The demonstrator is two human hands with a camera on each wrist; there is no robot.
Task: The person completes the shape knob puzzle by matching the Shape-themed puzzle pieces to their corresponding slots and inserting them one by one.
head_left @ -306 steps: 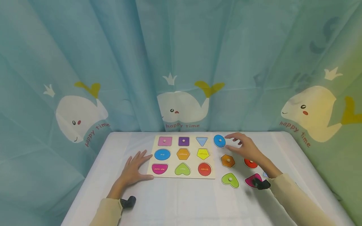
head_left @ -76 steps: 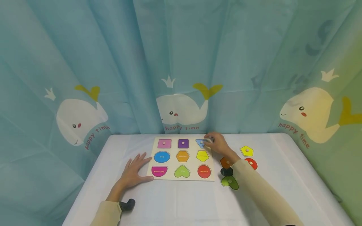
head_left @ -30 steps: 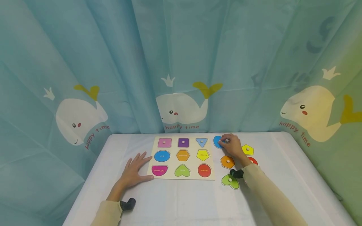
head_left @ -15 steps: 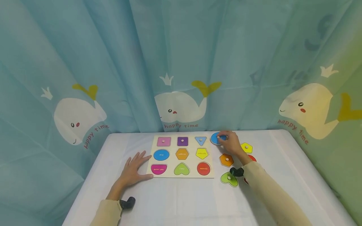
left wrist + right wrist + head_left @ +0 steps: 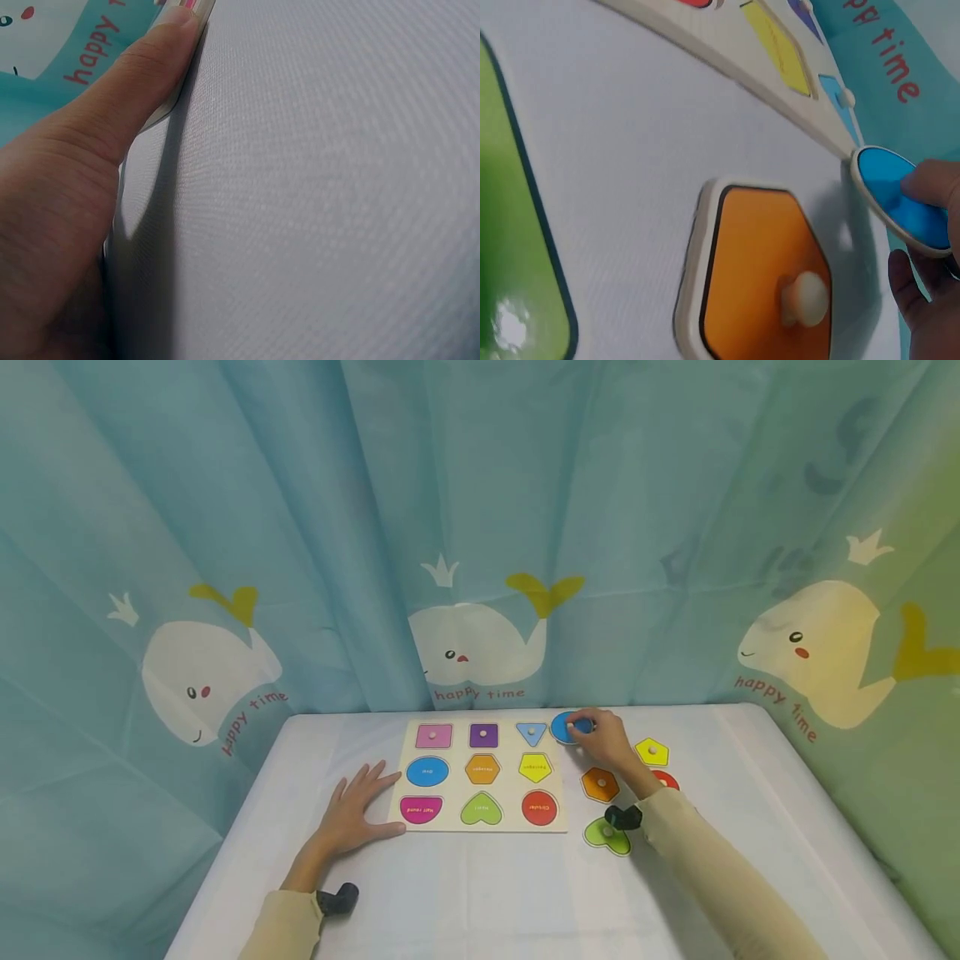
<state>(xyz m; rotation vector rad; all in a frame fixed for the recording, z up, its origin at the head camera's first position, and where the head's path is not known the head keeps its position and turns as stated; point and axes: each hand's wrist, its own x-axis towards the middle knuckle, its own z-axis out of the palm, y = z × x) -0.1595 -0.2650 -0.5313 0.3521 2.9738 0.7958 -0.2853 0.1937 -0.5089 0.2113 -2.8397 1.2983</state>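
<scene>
A cream puzzle board (image 5: 452,814) lies on the table with several coloured shape recesses. My left hand (image 5: 356,810) rests at its left side, fingers spread, with fingertips and thumb at the edge; the left wrist view shows the thumb (image 5: 142,71) along the board's rim. With thumb and fingers, my right hand (image 5: 607,745) pinches the knob of a blue oval puzzle piece (image 5: 560,727) at the board's far right corner. In the right wrist view this oval piece (image 5: 889,180) is tilted and raised off the cloth. A pink square, purple square and light-blue triangle (image 5: 531,732) sit in the far row.
Right of the board lie an orange hexagon (image 5: 600,784), a green heart (image 5: 604,839), a yellow pentagon (image 5: 652,751) and a red circle (image 5: 666,779), partly behind the right forearm. A whale-print curtain (image 5: 480,527) hangs along the table's far edge.
The triangle was placed in the board and released. My right hand then took the blue oval by its knob, lifted it and moved it left toward the board. The left hand stayed put.
</scene>
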